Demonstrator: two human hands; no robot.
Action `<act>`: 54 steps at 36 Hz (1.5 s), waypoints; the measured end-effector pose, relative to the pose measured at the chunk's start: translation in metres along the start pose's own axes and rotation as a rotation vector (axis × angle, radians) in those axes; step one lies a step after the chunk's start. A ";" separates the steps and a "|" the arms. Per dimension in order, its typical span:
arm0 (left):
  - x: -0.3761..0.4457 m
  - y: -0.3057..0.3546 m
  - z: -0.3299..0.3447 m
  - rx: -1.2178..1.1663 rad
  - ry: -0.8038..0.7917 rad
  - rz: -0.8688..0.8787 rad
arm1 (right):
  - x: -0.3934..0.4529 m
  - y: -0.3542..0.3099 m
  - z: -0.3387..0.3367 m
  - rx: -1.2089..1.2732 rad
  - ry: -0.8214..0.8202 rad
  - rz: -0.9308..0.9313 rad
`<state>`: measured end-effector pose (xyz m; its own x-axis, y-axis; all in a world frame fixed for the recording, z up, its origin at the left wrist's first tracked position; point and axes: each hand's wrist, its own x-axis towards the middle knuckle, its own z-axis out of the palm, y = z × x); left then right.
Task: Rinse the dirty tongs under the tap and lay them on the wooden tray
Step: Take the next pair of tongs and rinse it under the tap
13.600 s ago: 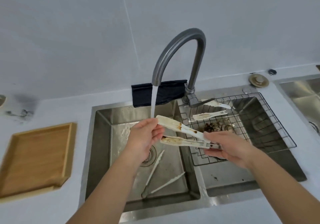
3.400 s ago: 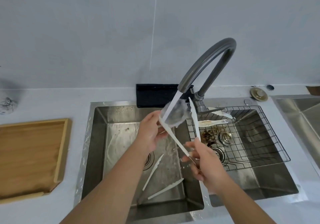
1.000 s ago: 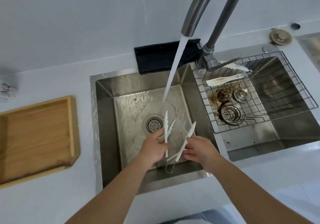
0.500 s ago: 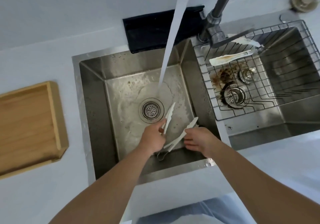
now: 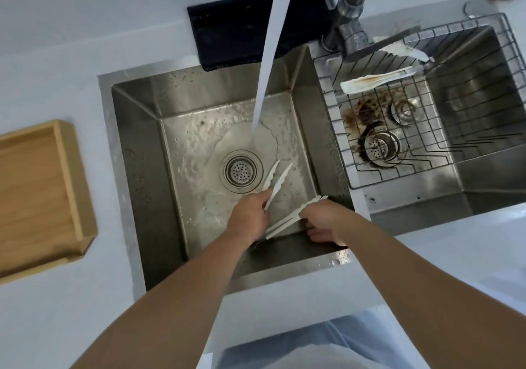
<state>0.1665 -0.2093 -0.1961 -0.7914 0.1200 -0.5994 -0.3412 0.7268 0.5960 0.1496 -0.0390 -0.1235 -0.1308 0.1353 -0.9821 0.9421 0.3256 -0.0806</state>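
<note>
We look straight down on the pale table [image 5: 57,55], and we take the left sink basin [image 5: 148,152] as our landmark. To its left lies the wooden tray [image 5: 37,189], bare inside. To its right sits a second basin under a wire rack [image 5: 484,129], and a dirty pair of tongs [image 5: 378,79] lies on the rack's far edge. Behind the landmark basin hangs a dark cloth [image 5: 233,29], and the tap [image 5: 350,24] stands at its far right corner, its water stream [image 5: 269,55] landing just beyond the drain [image 5: 241,171]. Low in the basin, near its front wall, our left hand [image 5: 250,217] has its fingers closed on one white pair of tongs [image 5: 277,179]. Our right hand [image 5: 324,220] grasps a second white pair [image 5: 290,217]. Both pairs are clear of the stream.
</note>
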 end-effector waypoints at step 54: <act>-0.061 0.000 -0.044 -0.790 0.130 -0.366 | -0.047 0.015 0.003 0.723 -0.159 -0.139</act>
<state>0.1924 -0.2466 -0.1363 -0.5988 -0.1419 -0.7882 -0.7978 0.0189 0.6027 0.1708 -0.0429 -0.0794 -0.2691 -0.0165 -0.9630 0.8952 -0.3731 -0.2438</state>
